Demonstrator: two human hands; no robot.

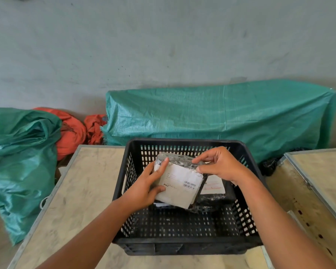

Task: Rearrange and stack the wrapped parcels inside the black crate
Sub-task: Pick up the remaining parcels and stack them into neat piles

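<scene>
The black crate (186, 245) sits on the worktop (81, 191). Left hand (144, 187) and right hand (221, 166), each grip closed on the labelled parcel (179, 183), should lower it flat, edges squared, onto the parcel beneath (213, 186).

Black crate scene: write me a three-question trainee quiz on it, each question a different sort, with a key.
1. True or false: both hands hold the parcel being handled.
2. The black crate stands on: A) the floor B) a table top C) a green sack.
3. Fill in: a second labelled parcel lies in the crate to the ____ of the held one, as seen in the picture.

Key
1. True: the left hand grips its left edge, and the right hand pinches its top right corner.
2. B
3. right
</scene>
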